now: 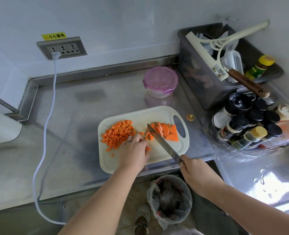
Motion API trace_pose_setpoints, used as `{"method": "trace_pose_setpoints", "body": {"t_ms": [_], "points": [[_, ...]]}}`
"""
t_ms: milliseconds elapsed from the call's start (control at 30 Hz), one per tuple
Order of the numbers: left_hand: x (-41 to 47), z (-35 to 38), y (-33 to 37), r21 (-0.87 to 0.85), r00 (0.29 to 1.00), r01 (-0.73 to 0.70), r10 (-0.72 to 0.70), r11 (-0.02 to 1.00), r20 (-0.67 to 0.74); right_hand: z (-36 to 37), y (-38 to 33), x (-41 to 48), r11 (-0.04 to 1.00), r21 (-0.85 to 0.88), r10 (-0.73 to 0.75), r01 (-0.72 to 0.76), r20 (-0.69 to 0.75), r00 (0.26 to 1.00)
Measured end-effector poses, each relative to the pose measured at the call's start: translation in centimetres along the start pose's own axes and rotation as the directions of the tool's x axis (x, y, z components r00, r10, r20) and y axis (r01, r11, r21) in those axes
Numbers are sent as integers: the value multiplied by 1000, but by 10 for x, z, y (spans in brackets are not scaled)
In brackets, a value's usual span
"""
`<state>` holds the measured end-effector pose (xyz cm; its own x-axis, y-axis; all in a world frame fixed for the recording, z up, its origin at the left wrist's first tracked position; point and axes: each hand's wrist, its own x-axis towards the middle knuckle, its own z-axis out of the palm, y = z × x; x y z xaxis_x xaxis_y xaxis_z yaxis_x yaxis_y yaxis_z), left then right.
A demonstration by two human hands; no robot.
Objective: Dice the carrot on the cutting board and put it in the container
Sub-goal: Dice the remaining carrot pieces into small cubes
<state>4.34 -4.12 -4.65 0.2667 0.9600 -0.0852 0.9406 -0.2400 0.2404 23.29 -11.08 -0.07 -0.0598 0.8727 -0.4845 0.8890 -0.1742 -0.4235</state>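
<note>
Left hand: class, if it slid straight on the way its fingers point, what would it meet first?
Probably the few loose carrot cubes just beyond the left hand, then the knife blade; depth is hard to judge.

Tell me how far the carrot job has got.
Done: a pile of diced carrot lies on the cutting board. In hand: the right hand holds the knife beside uncut slices; the left hand touches the dice. Left: dice those slices, then fill the container, its lid on.

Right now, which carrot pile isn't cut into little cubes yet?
The sliced pile right of the knife, by the cutting board handle hole: big flat pieces. The left heap is small cubes.
</note>
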Motion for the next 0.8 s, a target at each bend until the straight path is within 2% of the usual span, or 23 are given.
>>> {"method": "trace_pose_setpoints", "body": {"t_ms": [67, 133, 267, 800], "points": [[-5, -2, -1, -36, 995, 88, -90, 995, -49, 1, 0, 0, 1000, 5, 2, -2, -6, 1000], [-11, 0, -3, -41, 986, 162, -164, 986, -42, 3, -1, 0, 1000, 12, 1, -1, -4, 1000], [-17, 5, -6, -86, 969, 240, -244, 967, -32, 8, -6, 2, 1000, 10, -19, 19, 1, 1000], [-14, 9, -6, -278, 946, 300, -322, 913, -39, 21, -7, 4, 999, -39, -26, 28, 56, 998]]}}
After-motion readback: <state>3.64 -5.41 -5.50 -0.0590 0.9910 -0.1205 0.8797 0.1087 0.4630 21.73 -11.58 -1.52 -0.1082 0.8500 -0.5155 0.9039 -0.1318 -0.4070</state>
